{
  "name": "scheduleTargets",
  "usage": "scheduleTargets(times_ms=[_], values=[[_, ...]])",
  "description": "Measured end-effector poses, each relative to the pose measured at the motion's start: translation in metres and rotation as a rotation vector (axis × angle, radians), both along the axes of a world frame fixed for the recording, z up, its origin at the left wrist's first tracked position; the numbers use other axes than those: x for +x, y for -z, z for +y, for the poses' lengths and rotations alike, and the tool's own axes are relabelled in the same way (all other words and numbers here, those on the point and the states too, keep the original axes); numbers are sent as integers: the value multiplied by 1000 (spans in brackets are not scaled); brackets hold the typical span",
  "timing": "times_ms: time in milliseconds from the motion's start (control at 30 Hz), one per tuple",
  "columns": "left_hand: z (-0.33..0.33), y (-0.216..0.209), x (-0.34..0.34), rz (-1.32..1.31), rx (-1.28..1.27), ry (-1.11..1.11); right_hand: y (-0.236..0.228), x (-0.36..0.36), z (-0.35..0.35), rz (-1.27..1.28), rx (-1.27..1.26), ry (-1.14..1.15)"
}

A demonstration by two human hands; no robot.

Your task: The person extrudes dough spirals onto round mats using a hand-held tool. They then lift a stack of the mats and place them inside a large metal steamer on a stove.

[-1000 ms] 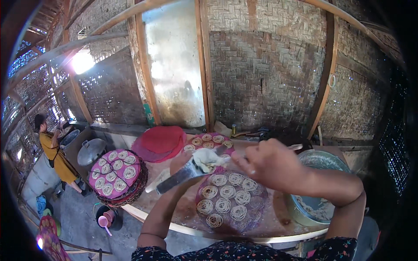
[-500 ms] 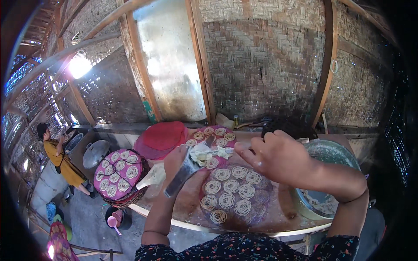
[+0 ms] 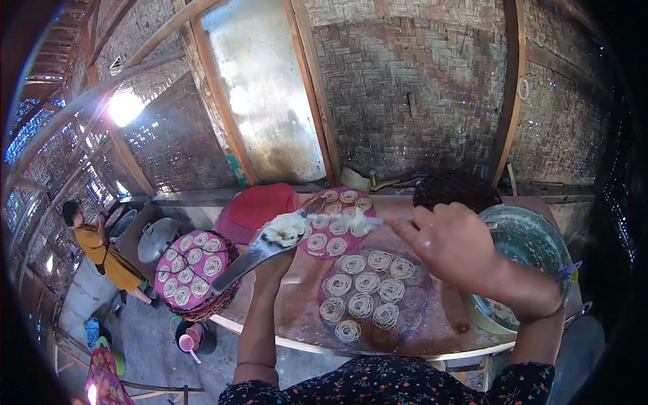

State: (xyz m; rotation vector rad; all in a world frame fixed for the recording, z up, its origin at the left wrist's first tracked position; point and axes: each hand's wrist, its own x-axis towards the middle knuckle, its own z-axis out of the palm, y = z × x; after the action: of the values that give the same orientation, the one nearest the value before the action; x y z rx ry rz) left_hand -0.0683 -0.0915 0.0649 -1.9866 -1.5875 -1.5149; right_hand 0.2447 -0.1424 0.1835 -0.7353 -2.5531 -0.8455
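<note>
Woven walls [image 3: 412, 108] back my workspace. Right hand [image 3: 451, 236] curls nearly closed, contents unclear, beside a white clump [image 3: 361, 222] right of the metal tool [image 3: 246, 265]; left hand [image 3: 275, 266] clasps it from beneath. Dough [image 3: 285, 229] tops it: filling, I judge; next calls for steadiness.

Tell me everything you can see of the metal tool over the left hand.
The metal tool is long, narrow and grey, with a dull shine and a blunt lower end. It slants in the air above the table, that end pointing to the picture's lower left. A lump of white, dough-like paste sits on its upper part. The left hand, partly hidden beneath, appears to hold it. The paste hides some of its surface.
</note>
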Motion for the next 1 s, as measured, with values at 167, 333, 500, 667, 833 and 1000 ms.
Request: scheduleTargets(times_ms=[167,333,500,667,833,1000], values=[[3,0,4,180,25,-73,-3,-10,-2,9,26,28],[2,15,33,196,-132,-4,4,-24,6,-82,53,-21],[-5,27,41,255,-46,146,33,-29,7,-234,23,-42],[10,29,15,351,-12,99,31,2,-3,26,-111,0],[-15,19,19,214,-185,-23,65,-25,6,480,-365,8],[6,24,30,50,-149,181,129,-64,-14,706,-834,10]])
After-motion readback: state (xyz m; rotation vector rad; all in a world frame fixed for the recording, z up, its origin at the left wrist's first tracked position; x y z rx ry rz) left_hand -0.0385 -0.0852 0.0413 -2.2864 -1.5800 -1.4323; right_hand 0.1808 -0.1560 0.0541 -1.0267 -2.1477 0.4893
